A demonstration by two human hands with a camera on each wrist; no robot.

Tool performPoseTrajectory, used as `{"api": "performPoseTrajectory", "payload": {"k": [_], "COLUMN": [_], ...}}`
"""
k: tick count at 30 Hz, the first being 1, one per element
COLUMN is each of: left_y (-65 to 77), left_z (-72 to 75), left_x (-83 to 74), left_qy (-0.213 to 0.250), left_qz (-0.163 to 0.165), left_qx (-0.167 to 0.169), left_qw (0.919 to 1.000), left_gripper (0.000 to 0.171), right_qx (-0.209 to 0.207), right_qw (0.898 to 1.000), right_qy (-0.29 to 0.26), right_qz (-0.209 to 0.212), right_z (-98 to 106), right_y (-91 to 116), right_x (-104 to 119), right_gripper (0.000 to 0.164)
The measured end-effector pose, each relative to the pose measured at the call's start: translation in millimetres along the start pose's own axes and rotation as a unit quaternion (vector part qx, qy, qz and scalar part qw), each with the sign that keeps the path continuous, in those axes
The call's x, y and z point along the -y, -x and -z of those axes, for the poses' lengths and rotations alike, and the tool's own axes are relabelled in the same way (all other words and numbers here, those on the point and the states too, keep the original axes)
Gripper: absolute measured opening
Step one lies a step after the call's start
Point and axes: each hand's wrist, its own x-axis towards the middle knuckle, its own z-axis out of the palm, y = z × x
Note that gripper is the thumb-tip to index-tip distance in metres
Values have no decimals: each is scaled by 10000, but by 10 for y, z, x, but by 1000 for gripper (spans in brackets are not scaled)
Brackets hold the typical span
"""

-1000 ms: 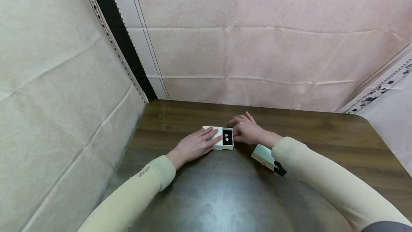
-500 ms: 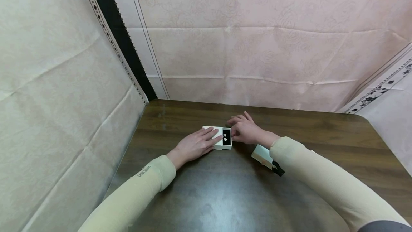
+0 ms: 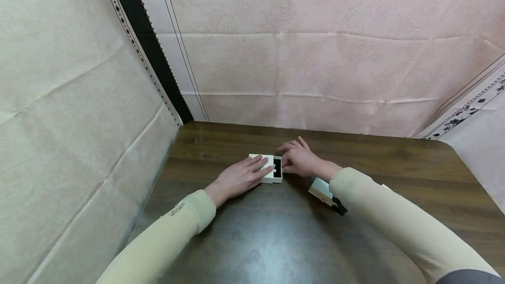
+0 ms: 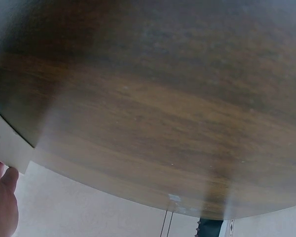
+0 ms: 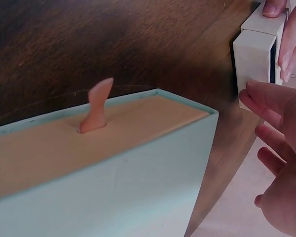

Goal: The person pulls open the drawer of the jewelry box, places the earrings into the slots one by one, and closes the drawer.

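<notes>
A small white drawer-style jewelry box (image 3: 278, 179) lies on the table, its drawer partly out to the right. In the drawer's black insert a small shiny stud (image 3: 275, 168) shows at the sleeve's edge. My left hand (image 3: 240, 178) rests flat over the box's outer sleeve, fingers extended. My right hand (image 3: 300, 161) touches the drawer's outer end with thumb and forefinger; its other fingers are loosely bent. From the right wrist view, thumb and forefinger lie against the drawer's end face (image 5: 254, 57). The left wrist view catches only a box corner (image 4: 12, 145) and some fingers.
A light-blue box (image 5: 138, 182) with a tan panel and a pinkish ribbon tab (image 5: 97, 106) stands near my right wrist, partly covered by the sleeve in the head view. The brown wooden table (image 3: 252, 240) ends at a pale cloth backdrop (image 3: 315, 65).
The drawer has slid left, further into the sleeve, and less of the black insert shows. My right hand has moved slightly left with it. My left hand has stayed in place.
</notes>
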Motion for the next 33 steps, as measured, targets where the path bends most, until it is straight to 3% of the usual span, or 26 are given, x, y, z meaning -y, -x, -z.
{"api": "performPoseTrajectory", "payload": {"k": [14, 33], "left_y": [-1, 7], "left_z": [0, 12], "left_x": [3, -2], "left_qy": [23, 111], "left_qz": [-46, -10], "left_qx": [-50, -98], "left_qw": [10000, 9999], "left_gripper": [52, 52], "right_qx": [-39, -143], "right_qw": [9999, 9995], "right_qy": [96, 188], "right_qz": [43, 226], "right_z": [-15, -48], "right_y": [-44, -104], "right_x": [25, 67], "right_gripper": [21, 12]}}
